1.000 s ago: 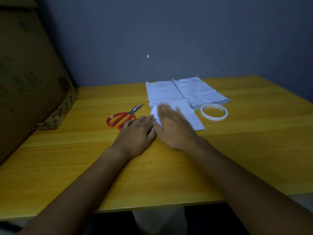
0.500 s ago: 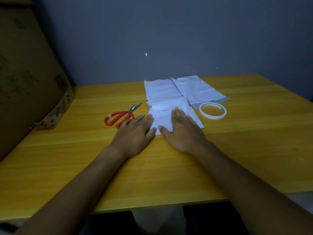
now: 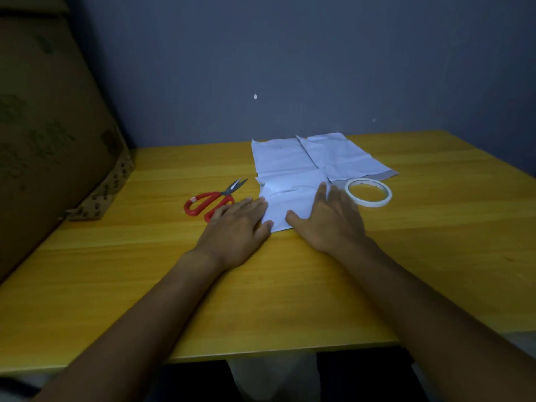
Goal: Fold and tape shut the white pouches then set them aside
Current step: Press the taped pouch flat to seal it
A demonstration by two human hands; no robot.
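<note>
Two hands flat on folded white pouch [image 3: 287, 201] at table [image 3: 435, 242] centre: left hand [image 3: 236, 227] fingers straight at its 9 o'clock edge, right hand [image 3: 329, 220] fingers straight, blurred. Tape roll [image 3: 368, 192] at 3 o'clock.

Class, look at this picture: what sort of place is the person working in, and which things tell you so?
Probably a small packing spot in a plain room: white pouches lie on a yellow wooden table with a tape roll and scissors, and a big cardboard box stands alongside.
</note>
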